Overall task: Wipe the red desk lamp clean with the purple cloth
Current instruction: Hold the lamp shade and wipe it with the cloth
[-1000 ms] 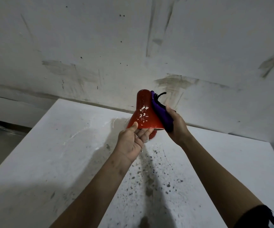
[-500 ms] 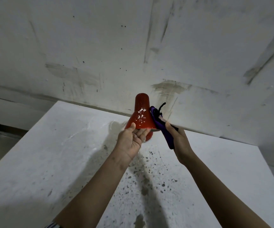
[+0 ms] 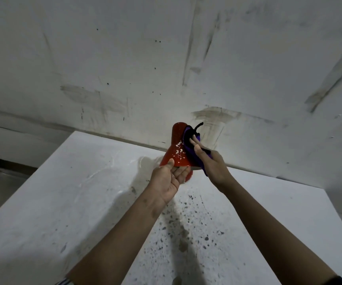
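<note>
The scene is dimly and coolly lit, with the white table brightened from the upper left, soft shadows of the arms cast toward the viewer, the wall bowed by wide-angle distortion, and fine detail slightly softened throughout.

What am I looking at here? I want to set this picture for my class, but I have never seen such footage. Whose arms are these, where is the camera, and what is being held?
There is no machine: a person wears a camera on the head, looking forward and down, so both arms reach in from below. The left hand steadies the rim of a red cone-shaped metal lamp shade flecked with white spots. The right hand presses a purple cloth against the shade's side. Below lies a white tabletop speckled with dark spots.
</note>
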